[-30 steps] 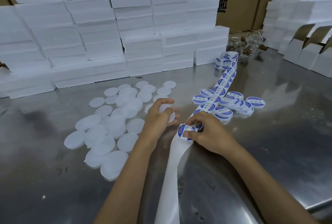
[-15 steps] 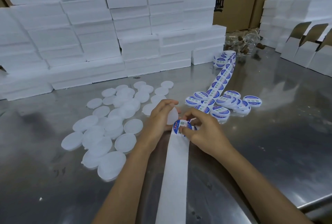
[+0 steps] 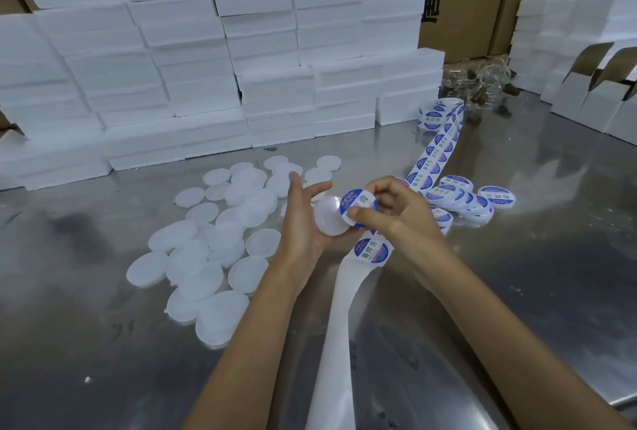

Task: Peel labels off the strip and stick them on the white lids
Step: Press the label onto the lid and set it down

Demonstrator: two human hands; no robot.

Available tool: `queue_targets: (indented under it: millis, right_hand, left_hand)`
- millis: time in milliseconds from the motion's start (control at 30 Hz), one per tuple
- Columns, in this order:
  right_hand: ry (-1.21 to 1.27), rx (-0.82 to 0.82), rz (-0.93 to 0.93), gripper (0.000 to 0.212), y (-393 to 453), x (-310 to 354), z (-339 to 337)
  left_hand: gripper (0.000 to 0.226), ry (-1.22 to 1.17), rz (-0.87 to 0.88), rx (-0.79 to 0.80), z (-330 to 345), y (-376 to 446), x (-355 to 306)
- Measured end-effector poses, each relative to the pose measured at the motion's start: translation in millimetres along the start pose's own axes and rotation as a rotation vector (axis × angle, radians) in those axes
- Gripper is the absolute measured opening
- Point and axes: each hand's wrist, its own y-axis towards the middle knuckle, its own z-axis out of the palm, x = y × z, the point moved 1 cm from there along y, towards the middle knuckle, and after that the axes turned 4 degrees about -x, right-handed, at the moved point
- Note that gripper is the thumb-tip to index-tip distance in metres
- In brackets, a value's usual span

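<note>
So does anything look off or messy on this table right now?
Nothing damaged or spilled. The plain lids lie in a loose overlapping heap, and the strip snakes across the labelled lids.

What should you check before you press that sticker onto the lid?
1. Lid held: ok, the left hand grips a white lid.
2. Label free of the strip: ok, the right hand pinches a peeled label.
3. Label over the lid: ok, it overlaps the lid's right edge.
4. Label centred: not ok, it sits off to the right.
5. Label flat, no crease: cannot tell, fingers cover part of it.
6. Next label ready: ok, one waits on the strip.
</note>
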Motion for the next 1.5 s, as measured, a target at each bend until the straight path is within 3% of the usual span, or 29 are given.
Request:
queue_targets:
  millis: [200, 633, 700, 800, 1000, 1167, 1267, 1433, 1500]
  right_hand:
    - [-0.139, 0.007, -0.059, 0.026, 6, -7, 17]
    - [-0.301, -0.100, -0.226, 0.029, 8, -20, 18]
    - [-0.414, -0.148, -0.292, 0.033, 7, -22, 16]
    - [-0.492, -0.214, -0.234, 0.062, 9, -25, 8]
    - [-0.874, -0.217, -0.341, 0.063, 1, -30, 13]
    - [-0.830, -0.305, -0.450, 0.052, 7, -29, 7]
    - [-0.797, -0.340, -0.424, 0.056, 11, -34, 4]
    - [-0.674, -0.363, -0.348, 0.057, 15, -37, -2]
    - [-0.613, -0.335, -0.348, 0.055, 13, -36, -4]
  left_hand:
    - [0.075, 0.039, 0.030, -0.009, 2, -2, -3]
    - [0.062, 0.207, 0.110, 0.046, 15, -19, -4]
    - [0.061, 0.181, 0.110, 0.034, 14, -18, -6]
    - [0.059, 0.033, 0.037, 0.055, 9, -19, -10]
    - [0.058, -0.148, -0.029, 0.206, 6, -23, -7]
    - [0.039, -0.199, -0.112, 0.297, 10, -27, -6]
    - [0.015, -0.022, -0.038, 0.299, 14, -25, 1]
    - [0.038, 0.579, 0.328, 0.266, 5, -23, -1]
    - [0.038, 0.609, 0.402, 0.234, 2, -23, -4]
